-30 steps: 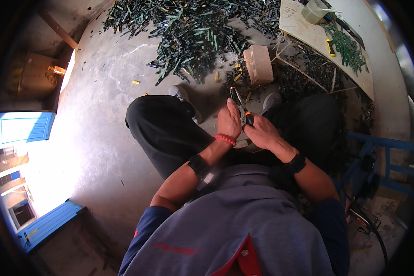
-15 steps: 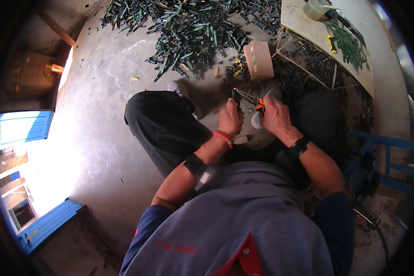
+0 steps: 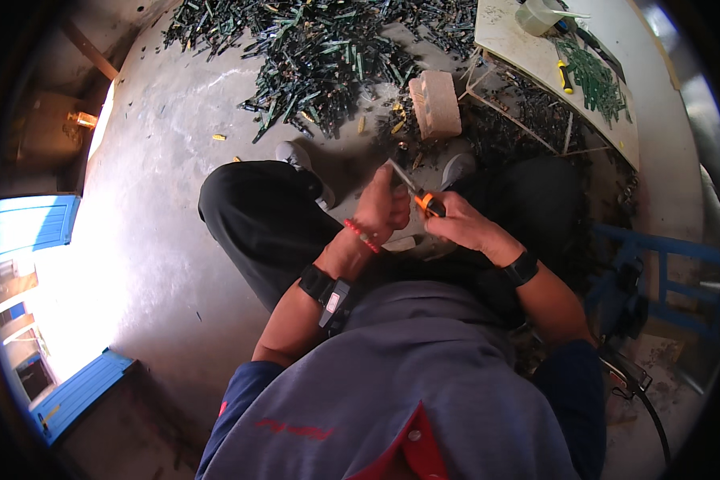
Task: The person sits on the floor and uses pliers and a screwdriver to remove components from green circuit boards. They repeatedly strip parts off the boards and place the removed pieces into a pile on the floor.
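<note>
My right hand is closed round the orange-and-black handles of a pair of pliers. The metal jaws slant up and to the left, their tip beside the fingers of my left hand. That hand is closed, its thumb uppermost; whatever it grips is hidden by the fingers. Both hands are held between my knees, above the floor. Ahead of them lies a large heap of dark green and black strip-like pieces. A few yellow pieces are scattered at its near edge.
A pinkish brick-like block stands just beyond my hands. At the right is a low table bearing a plastic jug, a yellow-handled tool and green strips. A blue metal frame stands by my right side.
The pliers have swung, and their jaws look closed together now where they were spread before. My right hand has turned and moved left and down. My left hand has shifted slightly left.
</note>
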`<state>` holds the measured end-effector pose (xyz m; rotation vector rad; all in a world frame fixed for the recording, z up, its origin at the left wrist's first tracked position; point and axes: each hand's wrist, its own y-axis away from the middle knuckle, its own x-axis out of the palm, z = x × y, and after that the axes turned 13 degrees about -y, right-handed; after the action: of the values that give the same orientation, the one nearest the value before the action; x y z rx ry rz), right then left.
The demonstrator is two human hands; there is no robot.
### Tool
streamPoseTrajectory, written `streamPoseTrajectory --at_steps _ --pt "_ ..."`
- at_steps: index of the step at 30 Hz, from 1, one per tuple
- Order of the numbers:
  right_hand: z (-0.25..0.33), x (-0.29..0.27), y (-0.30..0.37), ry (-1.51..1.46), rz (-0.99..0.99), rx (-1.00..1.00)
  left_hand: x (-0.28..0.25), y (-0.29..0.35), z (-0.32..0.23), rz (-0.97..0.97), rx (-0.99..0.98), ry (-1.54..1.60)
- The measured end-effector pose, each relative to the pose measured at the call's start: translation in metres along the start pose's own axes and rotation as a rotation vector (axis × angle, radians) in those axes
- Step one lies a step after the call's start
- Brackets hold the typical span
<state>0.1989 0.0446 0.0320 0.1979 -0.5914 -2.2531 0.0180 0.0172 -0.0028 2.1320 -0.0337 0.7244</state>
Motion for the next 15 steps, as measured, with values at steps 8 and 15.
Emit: streamPoseTrajectory --at_steps 8,15 --pt "-0.011 0.004 -0.003 0.563 -0.449 -0.055 -0.001 0.0 0.005 -0.028 0.063 -0.027" --pt "-0.018 0.018 -0.006 0.628 -0.483 -0.031 -0.002 -0.004 0.009 -0.113 0.111 -0.066"
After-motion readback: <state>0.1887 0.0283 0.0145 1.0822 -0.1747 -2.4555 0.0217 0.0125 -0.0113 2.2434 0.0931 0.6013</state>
